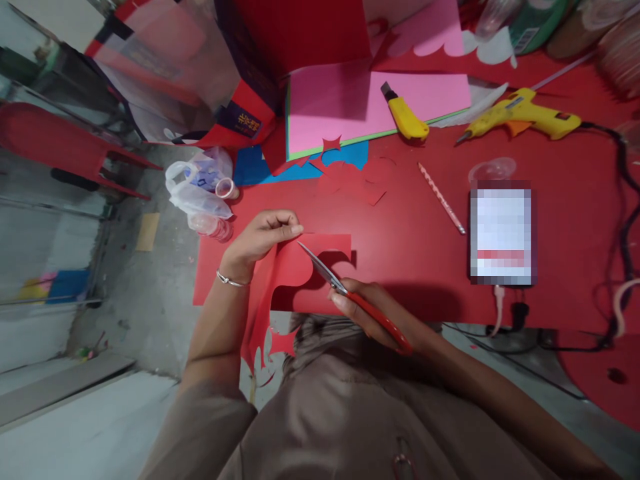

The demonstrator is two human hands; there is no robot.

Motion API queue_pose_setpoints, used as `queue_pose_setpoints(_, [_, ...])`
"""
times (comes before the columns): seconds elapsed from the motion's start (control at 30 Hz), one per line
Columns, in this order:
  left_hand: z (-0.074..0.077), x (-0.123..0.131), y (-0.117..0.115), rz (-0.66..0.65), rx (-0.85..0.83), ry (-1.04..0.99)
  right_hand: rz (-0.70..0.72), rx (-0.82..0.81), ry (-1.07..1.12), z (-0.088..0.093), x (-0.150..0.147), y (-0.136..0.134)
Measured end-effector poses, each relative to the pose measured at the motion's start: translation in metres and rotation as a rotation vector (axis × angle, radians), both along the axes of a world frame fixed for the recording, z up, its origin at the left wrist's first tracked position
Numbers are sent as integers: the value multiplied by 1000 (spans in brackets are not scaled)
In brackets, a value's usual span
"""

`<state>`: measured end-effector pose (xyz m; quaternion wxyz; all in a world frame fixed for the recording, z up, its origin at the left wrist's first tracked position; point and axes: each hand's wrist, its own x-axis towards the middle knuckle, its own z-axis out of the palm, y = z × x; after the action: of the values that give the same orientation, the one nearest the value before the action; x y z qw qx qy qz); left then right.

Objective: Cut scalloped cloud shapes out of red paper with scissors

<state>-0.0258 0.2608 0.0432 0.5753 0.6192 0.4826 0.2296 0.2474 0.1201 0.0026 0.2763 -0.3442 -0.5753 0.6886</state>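
My left hand (267, 235) pinches the upper edge of a sheet of red paper (293, 261) between thumb and fingers. The sheet has curved cut-outs along its right side and hangs down past the table's front edge. In my right hand (363, 303) is a pair of scissors (380, 320) with red handles. Their blades point up and left, with the tips at the paper close to my left thumb. Several red paper scraps and round pieces (345, 179) lie farther back on the table.
On the red table (400, 247) lie a pencil (441, 198), a yellow utility knife (407, 117) on pink sheets (340, 100), and a yellow glue gun (525, 117). A blurred-out device (501, 237) with a cable sits at right. Plastic bags (197, 190) and cups stand at left.
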Motion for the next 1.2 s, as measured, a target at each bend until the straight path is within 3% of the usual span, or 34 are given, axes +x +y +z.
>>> queue_pose_setpoints(0.43, [-2, -1, 1, 11, -16, 12, -1, -3, 12, -3, 1, -2])
queue_pose_setpoints(0.7, [6, 7, 2, -43, -3, 9, -18, -55, 10, 4, 9, -6])
queue_pose_setpoints(0.83, [27, 36, 19, -118, 89, 9, -90, -103, 76, 8, 22, -11])
queue_pose_setpoints(0.97, [75, 81, 25, -90, 288, -40, -358, -189, 186, 11, 40, -19])
queue_pose_setpoints(1.1, [121, 92, -19, -76, 638, -4, -616, -251, 289, 9, 45, -31])
queue_pose_setpoints(1.17, [123, 81, -54, -177, 701, -37, -640, -286, 277, 3, 39, -38])
queue_pose_setpoints(1.2, [117, 75, -72, -292, 672, -98, -647, -303, 264, 0, 33, -41])
